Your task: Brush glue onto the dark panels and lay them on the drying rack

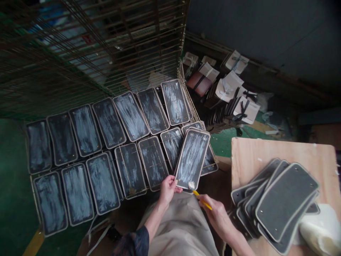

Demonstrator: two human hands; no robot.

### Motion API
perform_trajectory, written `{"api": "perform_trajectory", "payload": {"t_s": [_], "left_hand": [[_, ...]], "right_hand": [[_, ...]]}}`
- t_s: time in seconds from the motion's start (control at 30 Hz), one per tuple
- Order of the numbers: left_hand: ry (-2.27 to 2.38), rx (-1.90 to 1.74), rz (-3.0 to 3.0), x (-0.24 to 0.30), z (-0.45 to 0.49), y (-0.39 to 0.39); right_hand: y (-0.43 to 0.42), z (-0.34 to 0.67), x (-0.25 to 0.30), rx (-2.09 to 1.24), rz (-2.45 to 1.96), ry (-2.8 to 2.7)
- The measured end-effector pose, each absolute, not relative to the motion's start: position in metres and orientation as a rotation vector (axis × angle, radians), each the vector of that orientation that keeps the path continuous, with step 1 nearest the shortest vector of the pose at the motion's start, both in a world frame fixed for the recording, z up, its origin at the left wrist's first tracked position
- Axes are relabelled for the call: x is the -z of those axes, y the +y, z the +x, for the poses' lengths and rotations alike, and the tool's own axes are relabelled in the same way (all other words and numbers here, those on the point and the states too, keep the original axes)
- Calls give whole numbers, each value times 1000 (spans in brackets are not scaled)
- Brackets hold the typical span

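My left hand pinches the lower left corner of a dark rectangular panel with rounded corners and a pale edge. Whitish streaks cover most of this panel's face, and it lies tilted over other panels at the rack's right end. Closed around the yellow handle of a small brush is my right hand. The brush's pale bristles touch the panel near its lower edge. Two rows of similar streaked panels rest on a wire rack to the left.
On the right, a wooden-topped table bears a pile of unstreaked dark panels and a white container, partly cut off. Tied bundles stand on the floor beyond. A tall wire grid rises behind the rack.
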State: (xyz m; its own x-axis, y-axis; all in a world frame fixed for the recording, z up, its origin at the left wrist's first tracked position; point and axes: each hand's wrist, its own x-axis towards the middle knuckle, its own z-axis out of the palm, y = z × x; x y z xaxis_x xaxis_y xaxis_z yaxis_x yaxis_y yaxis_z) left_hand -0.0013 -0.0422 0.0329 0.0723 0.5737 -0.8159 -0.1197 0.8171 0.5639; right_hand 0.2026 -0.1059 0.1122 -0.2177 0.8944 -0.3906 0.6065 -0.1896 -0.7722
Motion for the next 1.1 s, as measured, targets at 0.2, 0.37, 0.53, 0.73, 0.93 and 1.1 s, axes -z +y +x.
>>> {"api": "perform_trajectory", "payload": {"t_s": [0.2,0.37,0.53,0.73,0.93,1.1], "left_hand": [[1398,-535,415,-32,-2,-42],[1370,-544,393,-35,-4,-42],[1365,-542,383,-35,-5,-41],[1379,-518,402,-31,-6,-41],[1383,-509,469,-28,-7,-42],[1378,-514,495,-27,-7,-41]], "right_hand": [[-57,237,-95,-877,-1723,-1847],[-89,212,-93,-1015,-1772,-1922],[-112,181,-112,-1261,-1748,-1736],[-85,176,-115,-1518,-1659,-1380],[-56,195,-86,-1432,-1656,-1182],[-24,225,-76,-951,-1799,-1255]]}}
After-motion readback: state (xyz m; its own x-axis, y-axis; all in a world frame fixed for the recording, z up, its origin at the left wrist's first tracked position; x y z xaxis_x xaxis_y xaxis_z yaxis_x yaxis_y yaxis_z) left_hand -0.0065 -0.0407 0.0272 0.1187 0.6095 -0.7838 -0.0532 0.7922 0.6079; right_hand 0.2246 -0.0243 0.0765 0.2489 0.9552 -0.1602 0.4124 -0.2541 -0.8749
